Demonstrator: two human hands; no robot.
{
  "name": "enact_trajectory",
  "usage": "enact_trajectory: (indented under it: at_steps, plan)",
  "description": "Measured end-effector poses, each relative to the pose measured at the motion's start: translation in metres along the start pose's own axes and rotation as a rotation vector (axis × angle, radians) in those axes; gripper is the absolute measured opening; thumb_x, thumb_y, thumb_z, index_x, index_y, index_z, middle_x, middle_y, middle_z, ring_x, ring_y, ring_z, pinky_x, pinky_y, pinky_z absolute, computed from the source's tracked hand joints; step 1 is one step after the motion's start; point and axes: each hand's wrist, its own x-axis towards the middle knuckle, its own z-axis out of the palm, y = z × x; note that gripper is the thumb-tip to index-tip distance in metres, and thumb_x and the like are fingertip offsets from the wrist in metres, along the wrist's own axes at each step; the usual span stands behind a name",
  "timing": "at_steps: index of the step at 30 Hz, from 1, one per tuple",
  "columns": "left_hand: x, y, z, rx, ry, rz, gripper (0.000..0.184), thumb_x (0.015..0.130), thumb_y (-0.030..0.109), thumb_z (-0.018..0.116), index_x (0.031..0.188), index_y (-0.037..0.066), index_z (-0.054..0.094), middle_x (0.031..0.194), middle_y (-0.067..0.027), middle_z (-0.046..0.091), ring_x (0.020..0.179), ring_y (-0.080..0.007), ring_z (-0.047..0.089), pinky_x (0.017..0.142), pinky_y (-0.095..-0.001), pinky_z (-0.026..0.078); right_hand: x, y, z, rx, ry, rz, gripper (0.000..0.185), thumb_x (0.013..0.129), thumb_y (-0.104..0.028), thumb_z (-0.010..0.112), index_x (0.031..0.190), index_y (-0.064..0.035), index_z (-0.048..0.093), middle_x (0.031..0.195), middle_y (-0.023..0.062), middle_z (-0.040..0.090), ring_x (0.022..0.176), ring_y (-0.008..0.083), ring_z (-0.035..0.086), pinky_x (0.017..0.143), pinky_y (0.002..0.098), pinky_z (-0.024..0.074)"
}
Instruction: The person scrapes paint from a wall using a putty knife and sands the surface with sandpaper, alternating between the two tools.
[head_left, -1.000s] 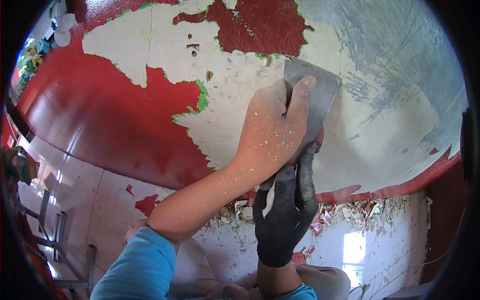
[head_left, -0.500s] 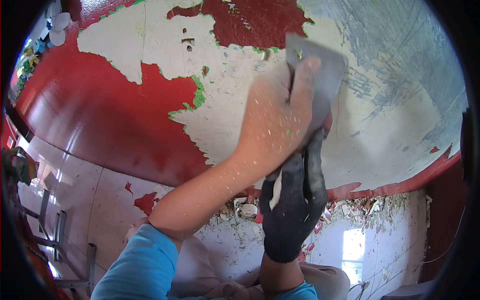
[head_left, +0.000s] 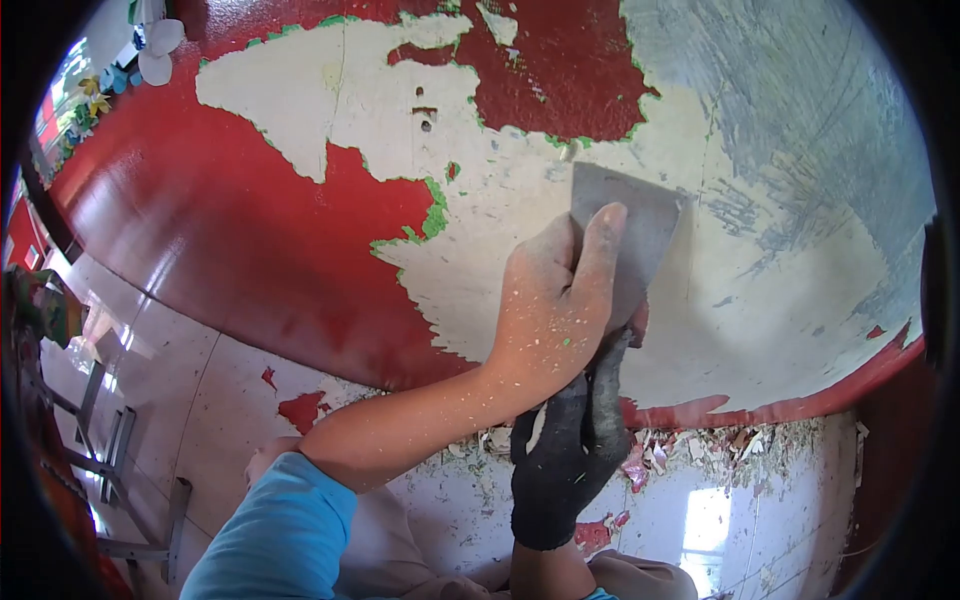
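A wide metal scraper [head_left: 640, 225] lies against the pale, stripped part of a curved surface [head_left: 760, 330], its broad edge pointing away from me. My bare left hand [head_left: 560, 290] is closed on the blade, thumb laid along its face, with specks of paint on the skin. Below it, my right hand [head_left: 570, 450] in a dark glove is wrapped round the scraper's handle, which is mostly hidden. Red paint [head_left: 560, 70] with a ragged green edge stays on the surface just beyond the blade; a larger red area [head_left: 270, 260] spreads to the left.
Paint flakes [head_left: 740, 450] litter the pale tiled floor [head_left: 170, 400] along the surface's lower edge. Metal legs of some frame [head_left: 120, 450] stand at the left. Artificial flowers [head_left: 155, 50] are at the upper left. Grey scratched patches [head_left: 800, 110] cover the surface's right side.
Both hands have drawn the scraper back towards me, away from the upper red patch. The view has also shifted slightly, so the surface sits lower and further right.
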Motion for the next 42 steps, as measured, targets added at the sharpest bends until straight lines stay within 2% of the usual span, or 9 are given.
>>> enact_trajectory:
  at_steps: [4,14,15,19,24,28,31,35,42]
  plan:
    - [0.005,0.010,-0.009,0.148,0.062,0.077,0.038,0.097,0.028,0.045,0.075,-0.002,0.049,0.051,-0.0091,0.056,0.045,-0.0135,0.056,0.042,-0.0274,0.043,0.007,0.001,0.006,0.040,-0.049,-0.062,0.051,0.089,0.000,0.051,0.137,0.0039,0.035,0.073,0.0022,0.058,0.059,0.0046,0.048,0.053,0.0197,0.0409]
    - [0.011,0.025,-0.023,0.417,0.162,0.224,0.043,0.096,0.030,0.048,0.068,-0.003,0.050,0.054,-0.0072,0.054,0.050,-0.0113,0.055,0.046,-0.0291,0.042,0.008,-0.008,0.022,0.136,-0.122,-0.014,0.053,0.089,-0.002,0.050,0.138,0.0056,0.031,0.072,0.0012,0.055,0.060,0.0049,0.047,0.052,0.0188,0.0394]
    - [0.015,0.020,-0.024,0.102,0.079,0.068,0.042,0.095,0.031,0.050,0.070,-0.003,0.050,0.056,-0.0047,0.055,0.049,-0.0102,0.051,0.047,-0.0301,0.040,0.008,0.003,0.022,0.083,-0.117,-0.111,0.045,0.093,-0.006,0.044,0.137,0.0001,0.038,0.071,0.0045,0.056,0.053,0.0051,0.046,0.041,0.0186,0.0351]
    - [0.023,0.034,-0.039,0.224,0.125,0.048,0.037,0.094,0.033,0.054,0.075,0.002,0.058,0.070,0.0004,0.057,0.066,-0.0048,0.051,0.061,-0.0210,0.042,0.010,0.007,0.016,0.058,-0.121,-0.125,0.046,0.092,-0.009,0.046,0.137,-0.0001,0.038,0.070,0.0053,0.056,0.052,0.0059,0.047,0.041,0.0188,0.0358]
    - [0.026,0.071,-0.061,-0.137,0.273,0.085,0.034,0.093,0.032,0.056,0.082,0.002,0.063,0.071,-0.0023,0.060,0.066,-0.0058,0.055,0.062,-0.0205,0.042,0.016,-0.012,-0.003,0.028,-0.360,-0.066,0.052,0.090,-0.017,0.052,0.137,0.0010,0.037,0.069,0.0072,0.057,0.056,0.0084,0.051,0.044,0.0198,0.0389]
    - [0.032,0.075,-0.072,0.028,0.315,0.321,0.041,0.094,0.034,0.053,0.075,-0.002,0.061,0.065,-0.0014,0.059,0.056,-0.0082,0.049,0.056,-0.0254,0.042,0.025,-0.012,-0.008,0.177,-0.178,-0.116,0.048,0.090,-0.008,0.050,0.136,-0.0036,0.040,0.073,0.0091,0.059,0.051,0.0084,0.048,0.042,0.0206,0.0367]
    - [0.027,0.085,-0.076,0.672,0.051,0.180,0.042,0.090,0.031,0.056,0.069,-0.005,0.060,0.057,-0.0112,0.056,0.052,-0.0134,0.051,0.057,-0.0311,0.045,0.028,-0.021,-0.005,0.115,-0.084,-0.096,0.047,0.090,-0.008,0.048,0.137,-0.0038,0.040,0.072,0.0070,0.058,0.052,0.0074,0.048,0.042,0.0204,0.0367]
    - [0.021,0.089,-0.078,0.861,-0.112,0.047,0.050,0.087,0.042,0.058,0.074,-0.005,0.064,0.057,-0.0167,0.056,0.054,-0.0219,0.057,0.059,-0.0350,0.046,0.034,-0.016,-0.008,0.060,-0.175,-0.127,0.050,0.090,-0.013,0.050,0.137,-0.0009,0.038,0.070,0.0058,0.055,0.046,0.0073,0.044,0.039,0.0194,0.0340]
    - [0.027,0.090,-0.086,0.952,-0.333,-0.145,0.042,0.089,0.037,0.059,0.082,-0.005,0.065,0.063,-0.0088,0.060,0.062,-0.0149,0.061,0.057,-0.0288,0.047,0.034,-0.020,-0.007,-0.023,-0.330,-0.145,0.047,0.090,-0.005,0.048,0.137,-0.0051,0.040,0.073,0.0037,0.058,0.054,0.0046,0.046,0.045,0.0188,0.0371]
